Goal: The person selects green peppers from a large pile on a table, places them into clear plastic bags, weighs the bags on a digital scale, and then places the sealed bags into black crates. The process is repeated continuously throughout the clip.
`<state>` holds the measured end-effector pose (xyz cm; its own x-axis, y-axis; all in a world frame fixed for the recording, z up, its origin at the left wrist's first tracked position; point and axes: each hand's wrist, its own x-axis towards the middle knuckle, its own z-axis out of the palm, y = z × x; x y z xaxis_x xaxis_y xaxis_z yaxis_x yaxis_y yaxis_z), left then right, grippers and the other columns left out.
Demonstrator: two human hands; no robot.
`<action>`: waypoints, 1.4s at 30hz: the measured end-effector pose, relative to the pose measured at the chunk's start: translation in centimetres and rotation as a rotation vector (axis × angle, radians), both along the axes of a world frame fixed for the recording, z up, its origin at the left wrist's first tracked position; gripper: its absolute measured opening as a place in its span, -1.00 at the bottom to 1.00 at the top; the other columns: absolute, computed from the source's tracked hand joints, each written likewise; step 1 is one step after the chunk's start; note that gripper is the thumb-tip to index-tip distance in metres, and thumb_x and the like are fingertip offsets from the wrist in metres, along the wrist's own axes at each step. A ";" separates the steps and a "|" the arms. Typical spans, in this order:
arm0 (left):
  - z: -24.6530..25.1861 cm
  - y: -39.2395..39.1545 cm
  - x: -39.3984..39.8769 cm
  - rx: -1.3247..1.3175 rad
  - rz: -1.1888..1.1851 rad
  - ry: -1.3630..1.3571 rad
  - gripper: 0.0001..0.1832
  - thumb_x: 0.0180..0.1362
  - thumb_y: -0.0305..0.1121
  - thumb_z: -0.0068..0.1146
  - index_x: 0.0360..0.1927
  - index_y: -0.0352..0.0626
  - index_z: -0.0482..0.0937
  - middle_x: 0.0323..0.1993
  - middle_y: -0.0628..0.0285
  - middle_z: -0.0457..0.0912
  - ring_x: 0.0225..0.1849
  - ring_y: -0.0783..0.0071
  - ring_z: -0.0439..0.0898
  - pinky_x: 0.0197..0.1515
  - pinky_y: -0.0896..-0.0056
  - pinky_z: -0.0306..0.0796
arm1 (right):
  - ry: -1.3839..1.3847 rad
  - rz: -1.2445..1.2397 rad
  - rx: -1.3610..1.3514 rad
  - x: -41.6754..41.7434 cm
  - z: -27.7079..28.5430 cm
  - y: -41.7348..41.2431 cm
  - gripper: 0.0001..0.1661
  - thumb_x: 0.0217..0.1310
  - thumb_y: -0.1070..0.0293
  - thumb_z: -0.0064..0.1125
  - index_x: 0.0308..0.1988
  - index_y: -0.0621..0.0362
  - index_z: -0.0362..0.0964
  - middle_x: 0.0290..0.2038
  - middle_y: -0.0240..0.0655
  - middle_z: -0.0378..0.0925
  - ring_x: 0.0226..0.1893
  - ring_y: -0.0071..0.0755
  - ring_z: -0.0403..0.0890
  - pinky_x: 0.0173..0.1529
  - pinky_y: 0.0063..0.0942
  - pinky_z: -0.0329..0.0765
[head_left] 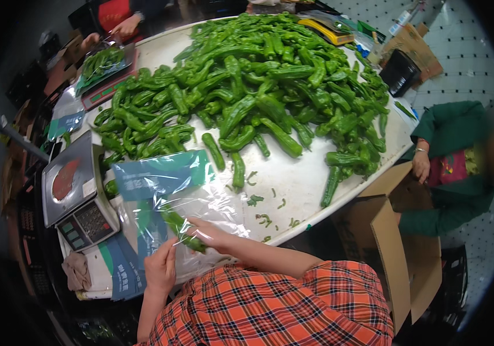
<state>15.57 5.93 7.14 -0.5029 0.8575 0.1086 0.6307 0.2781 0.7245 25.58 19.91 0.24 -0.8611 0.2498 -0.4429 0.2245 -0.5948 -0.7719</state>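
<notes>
At the table's near edge, my left hand (pixel 161 264) pinches the edge of a clear plastic bag with a blue and green printed part. My right hand (pixel 207 234) is on a green pepper (pixel 177 221) at the bag's opening; the fingers are partly hidden. More flat plastic bags (pixel 164 175) lie just beyond, one overlapping another. A large heap of long green peppers (pixel 247 82) covers the far part of the white table (pixel 290 186). Small stems and leaf bits (pixel 265 219) are scattered to the right of my hands.
A digital scale (pixel 80 190) stands at the left, beside a crumpled cloth (pixel 76 271) and stacked bags (pixel 125 268). A co-worker's hands (pixel 126 26) are by a second scale (pixel 107 88). Another person in green sleeves (pixel 445 123) is at an open cardboard box (pixel 385 242) on the right.
</notes>
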 end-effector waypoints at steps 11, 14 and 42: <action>-1.4 -1.4 -0.5 0.158 0.101 -0.019 -0.78 0.20 -0.44 -0.11 -0.24 -0.37 0.54 -0.64 0.21 0.48 -0.63 0.60 0.36 -0.57 0.55 0.21 | 0.218 0.387 0.939 -3.5 -1.7 2.9 -0.12 0.09 0.04 0.06 0.24 0.28 -0.08 0.18 0.09 0.14 0.17 0.00 0.22 0.24 -0.32 0.13; -2.1 -1.6 -1.1 0.109 0.148 -0.116 -0.78 0.22 -0.44 -0.12 -0.26 -0.38 0.53 -0.70 0.30 0.38 -0.65 0.66 0.28 -0.61 0.56 0.13 | 0.304 0.669 0.552 5.2 4.5 7.6 -0.40 0.16 0.23 0.03 0.16 0.22 0.17 -0.02 -0.14 0.44 0.04 -0.27 0.42 0.14 -0.46 0.30; -2.7 -1.6 -1.2 0.009 0.090 -0.084 -0.83 0.15 -0.51 -0.06 -0.25 -0.33 0.53 -0.59 0.19 0.51 -0.63 0.63 0.32 -0.57 0.56 0.18 | -1.045 -0.801 1.586 22.3 -4.2 16.1 -0.41 -0.10 0.47 0.14 0.03 0.12 0.24 0.02 -0.11 0.28 0.02 -0.02 0.32 0.09 -0.19 0.28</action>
<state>14.33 4.34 4.41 -0.5853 0.8078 0.0700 0.5403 0.3242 0.7765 47.92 36.00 -3.92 -0.0088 0.9383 0.3457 0.9117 0.1495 -0.3826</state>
